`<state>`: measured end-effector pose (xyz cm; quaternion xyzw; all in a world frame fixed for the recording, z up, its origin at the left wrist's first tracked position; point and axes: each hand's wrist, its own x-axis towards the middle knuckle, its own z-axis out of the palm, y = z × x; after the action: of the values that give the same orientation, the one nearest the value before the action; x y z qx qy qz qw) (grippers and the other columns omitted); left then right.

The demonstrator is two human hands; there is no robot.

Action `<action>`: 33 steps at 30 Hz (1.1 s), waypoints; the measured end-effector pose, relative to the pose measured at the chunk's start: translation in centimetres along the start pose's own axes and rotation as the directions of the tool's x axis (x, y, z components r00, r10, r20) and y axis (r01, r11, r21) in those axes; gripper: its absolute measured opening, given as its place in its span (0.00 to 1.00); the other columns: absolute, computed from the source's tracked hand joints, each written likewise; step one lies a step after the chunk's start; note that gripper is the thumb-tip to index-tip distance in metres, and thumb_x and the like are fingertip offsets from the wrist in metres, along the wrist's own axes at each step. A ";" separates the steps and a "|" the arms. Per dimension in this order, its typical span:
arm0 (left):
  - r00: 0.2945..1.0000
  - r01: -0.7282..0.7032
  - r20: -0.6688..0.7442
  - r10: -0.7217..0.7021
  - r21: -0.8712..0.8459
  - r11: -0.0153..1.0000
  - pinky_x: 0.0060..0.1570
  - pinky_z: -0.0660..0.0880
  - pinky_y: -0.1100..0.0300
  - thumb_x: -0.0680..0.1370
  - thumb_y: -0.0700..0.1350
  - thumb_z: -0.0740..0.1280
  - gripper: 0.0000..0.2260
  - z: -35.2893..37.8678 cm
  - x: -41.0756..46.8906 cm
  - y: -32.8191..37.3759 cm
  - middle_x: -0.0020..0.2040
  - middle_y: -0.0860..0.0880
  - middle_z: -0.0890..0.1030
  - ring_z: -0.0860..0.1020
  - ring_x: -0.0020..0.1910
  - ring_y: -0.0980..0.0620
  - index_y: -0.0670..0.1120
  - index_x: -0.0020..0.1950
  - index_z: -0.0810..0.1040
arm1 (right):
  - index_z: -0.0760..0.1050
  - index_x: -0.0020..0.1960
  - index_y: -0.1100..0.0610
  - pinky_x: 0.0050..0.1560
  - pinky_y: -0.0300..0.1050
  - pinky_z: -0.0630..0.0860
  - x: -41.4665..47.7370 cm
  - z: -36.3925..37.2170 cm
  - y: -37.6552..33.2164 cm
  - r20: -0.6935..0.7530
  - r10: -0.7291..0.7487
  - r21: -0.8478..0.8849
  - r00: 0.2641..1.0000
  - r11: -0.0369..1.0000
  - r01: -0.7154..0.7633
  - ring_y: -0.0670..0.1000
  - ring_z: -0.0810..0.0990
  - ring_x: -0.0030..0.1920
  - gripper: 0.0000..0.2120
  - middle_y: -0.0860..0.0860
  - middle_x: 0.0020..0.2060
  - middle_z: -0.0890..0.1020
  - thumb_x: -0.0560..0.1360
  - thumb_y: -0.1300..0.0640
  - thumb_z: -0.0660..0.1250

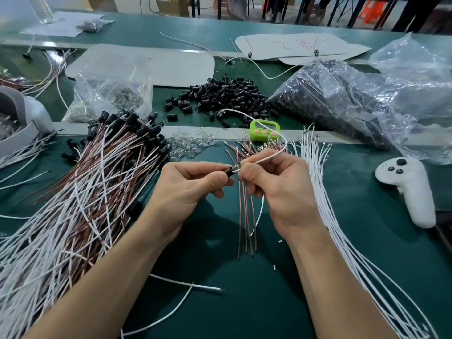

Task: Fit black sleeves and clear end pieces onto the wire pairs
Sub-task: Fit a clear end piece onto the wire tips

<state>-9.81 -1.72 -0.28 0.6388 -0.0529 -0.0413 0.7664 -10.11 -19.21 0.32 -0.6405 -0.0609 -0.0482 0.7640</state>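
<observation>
Black sleeve (228, 171): short dark tube pinched by the left hand (186, 189); it may already hold a clear piece, hard to tell.
White wire (269, 156): enters the sleeve, gripped by the right hand (276, 187), loops up in an arc.
Loose black sleeves (220, 94): heap, far centre.
Clear end pieces (188, 143): glassy scatter, nearer than the heap.
Finished wire pairs (97, 179): white-and-brown bundle, left, sleeved ends at the far end.
Brown wires (245, 216): few, straight, below the hands.
Bare white wires (318, 179): fanned bundle, right.

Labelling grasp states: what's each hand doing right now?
Left hand: pinching a small black plastic sleeve.
Right hand: pinching a thin white insulated wire.
</observation>
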 end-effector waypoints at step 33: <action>0.984 -0.135 -0.100 0.145 0.096 0.986 0.31 0.75 0.69 0.61 0.42 0.80 0.09 0.3 -0.9 0.6 0.35 0.49 0.87 0.82 0.31 0.58 0.51 0.39 0.88 | 0.84 0.37 0.54 0.27 0.36 0.70 0.0 0.0 0.4 0.029 0.028 -0.076 0.999 0.997 -0.026 0.48 0.74 0.24 0.06 0.54 0.29 0.82 0.72 0.62 0.75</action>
<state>-10.72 -1.83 0.30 0.6683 -0.0586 0.0491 0.7400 -10.02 -19.11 -0.08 -0.6704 -0.0620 -0.0306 0.7388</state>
